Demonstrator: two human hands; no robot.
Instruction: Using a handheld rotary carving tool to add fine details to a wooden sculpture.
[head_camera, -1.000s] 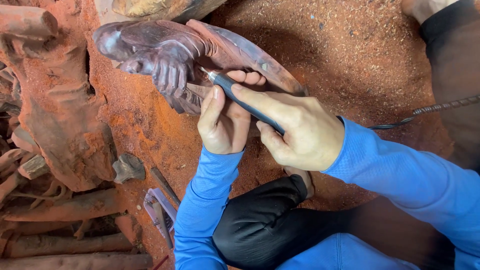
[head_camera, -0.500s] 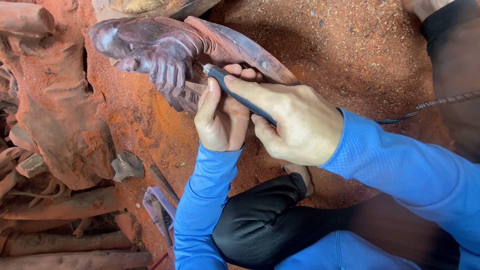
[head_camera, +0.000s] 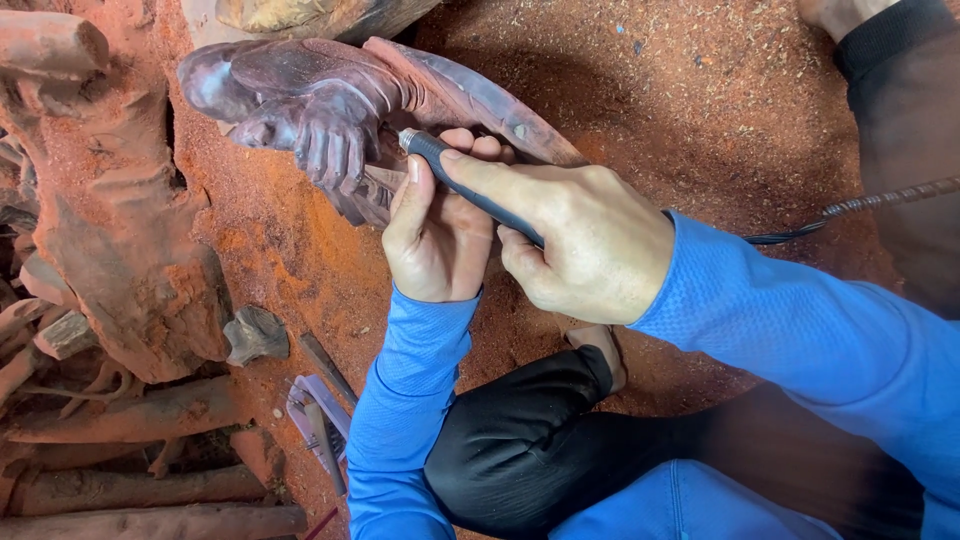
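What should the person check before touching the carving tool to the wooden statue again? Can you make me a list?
1. Right hand has a firm grip on the dark rotary tool: ok.
2. Left hand steadies the tool near its tip: ok.
3. Tip points at the purple-brown wood carving: ok.
4. Tip touching the wood or just off it: cannot tell.
5. Flexible cable runs free behind the wrist, not tangled: ok.
6. Carving held steady on the sawdust-covered ground: cannot tell.
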